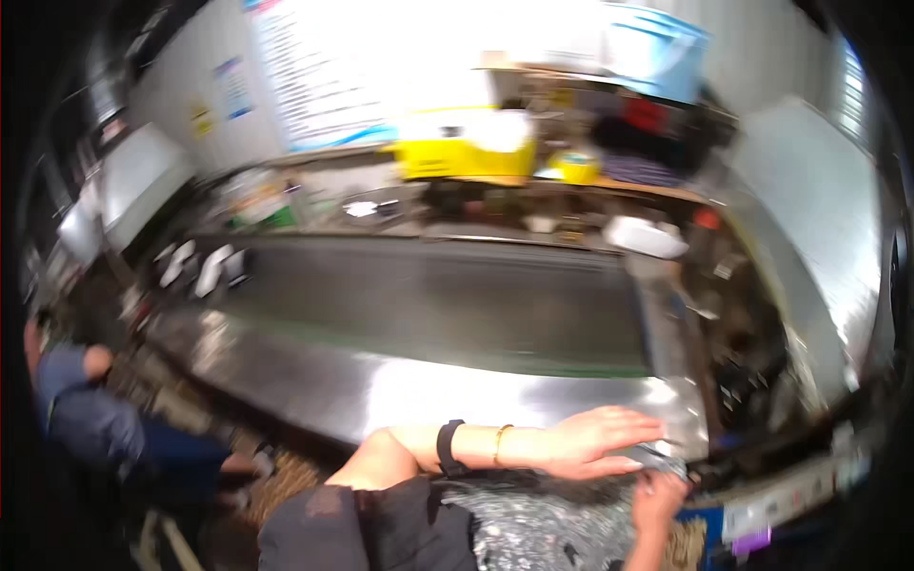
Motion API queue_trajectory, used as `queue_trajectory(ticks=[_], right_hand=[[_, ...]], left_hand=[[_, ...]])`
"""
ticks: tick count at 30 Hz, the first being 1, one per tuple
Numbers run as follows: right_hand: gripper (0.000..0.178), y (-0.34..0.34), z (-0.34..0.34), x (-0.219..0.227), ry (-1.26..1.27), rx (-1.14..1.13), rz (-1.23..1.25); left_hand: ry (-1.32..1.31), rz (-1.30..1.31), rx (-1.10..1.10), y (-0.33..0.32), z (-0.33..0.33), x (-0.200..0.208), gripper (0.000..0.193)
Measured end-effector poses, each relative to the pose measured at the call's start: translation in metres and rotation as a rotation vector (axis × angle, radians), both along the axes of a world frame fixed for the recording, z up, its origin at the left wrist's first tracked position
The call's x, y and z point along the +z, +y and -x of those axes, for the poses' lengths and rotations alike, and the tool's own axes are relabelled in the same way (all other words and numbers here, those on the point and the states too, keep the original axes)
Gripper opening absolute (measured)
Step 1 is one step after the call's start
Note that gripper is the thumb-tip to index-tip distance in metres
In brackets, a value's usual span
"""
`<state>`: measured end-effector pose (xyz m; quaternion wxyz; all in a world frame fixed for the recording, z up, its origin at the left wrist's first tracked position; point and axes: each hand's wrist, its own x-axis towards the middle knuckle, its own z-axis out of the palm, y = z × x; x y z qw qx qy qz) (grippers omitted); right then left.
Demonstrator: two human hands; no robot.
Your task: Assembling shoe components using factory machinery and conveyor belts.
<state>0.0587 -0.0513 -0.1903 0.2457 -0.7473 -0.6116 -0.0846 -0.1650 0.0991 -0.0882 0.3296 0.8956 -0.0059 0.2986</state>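
My left hand (602, 443) reaches across to the right, fingers stretched out and flat, over the right end of a shiny metal sheet (457, 392). Its wrist carries a dark band and a thin gold bracelet. Just below its fingertips, my right hand (660, 497) is closed, near the sheet's front right corner. Something small and greyish shows between the two hands, but blur hides what it is. The sheet lies along the front of a long dark worktop (447, 300). A glittering silvery mass (547, 523) lies below my left forearm.
White-and-dark objects (211, 270) lie at the worktop's far left. Behind it, a shelf holds a yellow box (464, 147) and a light blue bin (657, 48). A white tray (645, 237) sits at the back right. Another person (105, 419) is at the left.
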Motion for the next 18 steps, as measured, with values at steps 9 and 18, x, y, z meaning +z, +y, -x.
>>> queue_trajectory(ticks=[9,18], right_hand=[[0.026,0.135,-0.065,-0.041,0.872,0.594,0.703],[0.029,0.15,-0.032,-0.015,0.944,0.53,0.708]], left_hand=[[0.627,0.053,0.916,-0.059,0.255,-0.23,0.069],[0.545,-0.068,0.935,-0.059,0.258,-0.242,0.064]])
